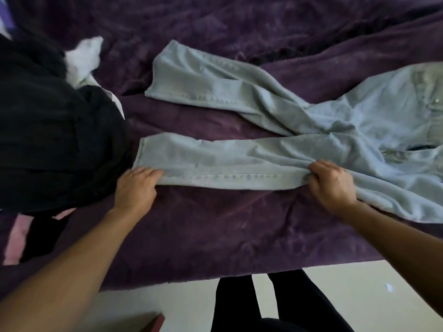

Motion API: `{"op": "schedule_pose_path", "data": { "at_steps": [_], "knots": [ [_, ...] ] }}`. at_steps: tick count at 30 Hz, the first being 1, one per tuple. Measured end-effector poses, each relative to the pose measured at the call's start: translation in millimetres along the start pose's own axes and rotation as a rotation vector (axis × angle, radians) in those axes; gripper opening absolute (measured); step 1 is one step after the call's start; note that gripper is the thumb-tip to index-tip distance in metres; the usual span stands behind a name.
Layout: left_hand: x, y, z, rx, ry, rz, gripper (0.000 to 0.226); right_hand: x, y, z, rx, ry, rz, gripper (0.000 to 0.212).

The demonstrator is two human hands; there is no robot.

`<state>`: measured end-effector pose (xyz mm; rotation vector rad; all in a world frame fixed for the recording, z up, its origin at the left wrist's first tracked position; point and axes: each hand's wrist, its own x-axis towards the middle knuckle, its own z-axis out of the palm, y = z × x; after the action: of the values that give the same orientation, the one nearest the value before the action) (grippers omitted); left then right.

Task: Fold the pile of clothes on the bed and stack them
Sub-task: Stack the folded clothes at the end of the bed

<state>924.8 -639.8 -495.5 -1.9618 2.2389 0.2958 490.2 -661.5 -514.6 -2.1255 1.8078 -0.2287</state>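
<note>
Denim in a pale, washed blue, a pair of jeans [335, 121] lies spread flat, with a purple plush blanket [215, 224] under it. The waistband [426, 92] sits at the jeans' right end and both legs run off to the left, splayed apart so that blanket shows between them. The far leg [203, 77] angles away from the person; the near leg [215, 159] lies almost straight.

The left hand [135, 185] pinches the near corner of the near leg's hem, fingers curled over the cloth. The right hand [332, 183] grips the same leg's near edge towards the jeans' seat, fingers closed on a bunch of fabric.

Just past the jeans' hem ends rests a heap of black clothes [52, 130], with a white garment [82, 58] poking out by the far leg's hem. A pink cloth [18, 238] shows beyond that heap, on the near side. Nearer the person than the jeans, a cream floor [359, 295] and the person's black trousers [239, 307] are in view.
</note>
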Motion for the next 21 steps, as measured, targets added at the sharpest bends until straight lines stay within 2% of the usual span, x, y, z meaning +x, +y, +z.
{"op": "schedule_pose_path", "data": {
  "at_steps": [1,2,3,5,6,7,9,15,18,21],
  "knots": [
    [-12.6,-6.0,-8.2,0.019,-0.010,0.005,0.043,-5.9,-9.0,-7.9,0.018,-0.033,-0.020,0.033],
    [-26.5,-11.4,-14.1,0.054,-0.077,-0.004,0.042,-14.0,-16.9,-11.7,0.022,-0.136,-0.022,0.029],
    [-40.1,-15.6,-17.1,0.106,-0.207,-0.033,0.042,-23.3,-23.7,-12.4,0.011,-0.320,-0.009,0.024],
    [-60.3,-17.3,-20.4,0.278,-0.579,-0.125,0.040,-43.9,-33.7,-7.9,-0.093,-0.777,0.001,0.026],
    [-67.1,-13.2,-22.6,0.330,-0.733,-0.171,0.037,-54.5,-35.0,-5.3,-0.131,-0.928,0.007,0.029],
    [-71.7,-5.5,-23.6,0.342,-0.834,-0.203,0.036,-63.3,-32.5,-4.2,-0.145,-0.999,0.023,0.031],
    [-73.3,21.2,-24.1,0.308,-0.848,-0.213,0.036,-71.9,-16.7,-8.2,-0.103,-0.940,0.101,0.033],
    [-37.7,178.7,0.7,-0.030,-0.542,-0.055,0.043,-69.6,97.5,-57.0,-0.004,-0.415,0.383,0.032],
    [-19.9,276.8,22.1,-0.108,-0.471,0.046,0.038,-66.1,185.8,-85.8,-0.076,-0.144,0.571,0.046],
    [-10.6,352.5,53.8,-0.048,-0.452,0.113,0.038,-73.3,268.6,-102.5,-0.084,-0.068,0.922,0.073]
  ]
}}
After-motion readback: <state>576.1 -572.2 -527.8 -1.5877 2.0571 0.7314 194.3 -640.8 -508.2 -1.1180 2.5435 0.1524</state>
